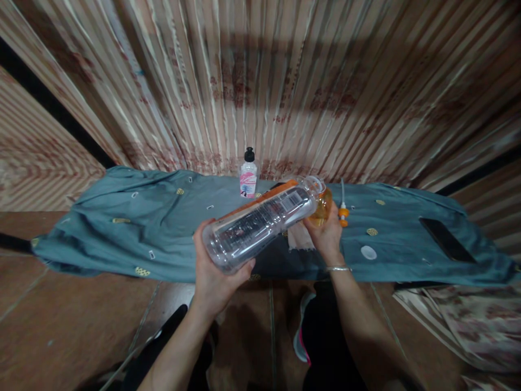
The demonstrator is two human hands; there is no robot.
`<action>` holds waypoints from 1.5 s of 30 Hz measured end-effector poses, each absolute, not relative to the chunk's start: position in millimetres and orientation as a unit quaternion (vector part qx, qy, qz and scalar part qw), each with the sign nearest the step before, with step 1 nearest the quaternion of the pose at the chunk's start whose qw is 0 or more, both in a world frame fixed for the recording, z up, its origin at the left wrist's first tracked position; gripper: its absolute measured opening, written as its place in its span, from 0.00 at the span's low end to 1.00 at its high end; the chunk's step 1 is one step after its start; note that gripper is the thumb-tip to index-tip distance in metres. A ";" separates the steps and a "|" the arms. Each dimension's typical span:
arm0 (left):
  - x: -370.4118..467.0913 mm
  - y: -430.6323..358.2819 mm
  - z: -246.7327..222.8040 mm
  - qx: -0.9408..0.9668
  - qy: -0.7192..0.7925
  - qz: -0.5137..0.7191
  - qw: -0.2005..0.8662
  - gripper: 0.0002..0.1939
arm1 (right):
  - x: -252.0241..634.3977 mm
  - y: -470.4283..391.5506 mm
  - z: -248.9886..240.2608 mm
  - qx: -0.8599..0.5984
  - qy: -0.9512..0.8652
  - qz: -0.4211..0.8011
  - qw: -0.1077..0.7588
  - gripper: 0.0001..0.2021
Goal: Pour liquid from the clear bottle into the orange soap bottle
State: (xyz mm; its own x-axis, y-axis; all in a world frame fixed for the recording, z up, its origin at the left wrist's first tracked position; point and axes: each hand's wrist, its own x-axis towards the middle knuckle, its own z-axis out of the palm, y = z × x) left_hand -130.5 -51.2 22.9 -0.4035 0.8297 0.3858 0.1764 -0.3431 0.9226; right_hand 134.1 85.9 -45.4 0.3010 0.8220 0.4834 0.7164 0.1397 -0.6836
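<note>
A pleated, patterned curtain [260,98] hangs behind a low surface spread with a green cloth [163,217]; above the cloth, the large clear bottle [260,225] is tilted, its base toward the person's left and its mouth at the amber bottle [319,208]; the left hand [215,277] grasps the large clear bottle near its base; the right hand [325,233] is wrapped around the amber bottle, a bracelet [338,269] at the wrist; a dark phone [446,239] lies toward the cloth's right end; the small bottle [248,176] with a black cap stands upright near the curtain; an orange-and-white pump top [343,213] lies just right of the amber bottle; a white disc [368,252] lies between the pump top and the phone.
</note>
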 end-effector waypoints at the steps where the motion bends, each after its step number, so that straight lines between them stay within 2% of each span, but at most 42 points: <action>1: -130.6 -51.2 23.0 0.487 0.519 0.657 0.248 0.47 | 134.3 85.7 -45.3 -0.654 -0.589 0.058 0.472 0.44; 45: -131.0 -50.4 19.5 0.483 0.524 0.656 0.248 0.48 | 134.8 85.9 -45.7 -0.646 -0.592 0.061 0.478 0.46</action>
State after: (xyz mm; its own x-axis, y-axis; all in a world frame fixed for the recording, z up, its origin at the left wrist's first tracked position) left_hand -131.0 -50.4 19.5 -0.4112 0.8316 0.3733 0.1804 -0.3272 0.9276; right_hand 134.8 85.9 -45.7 0.2926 0.8232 0.4866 0.7058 0.1575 -0.6907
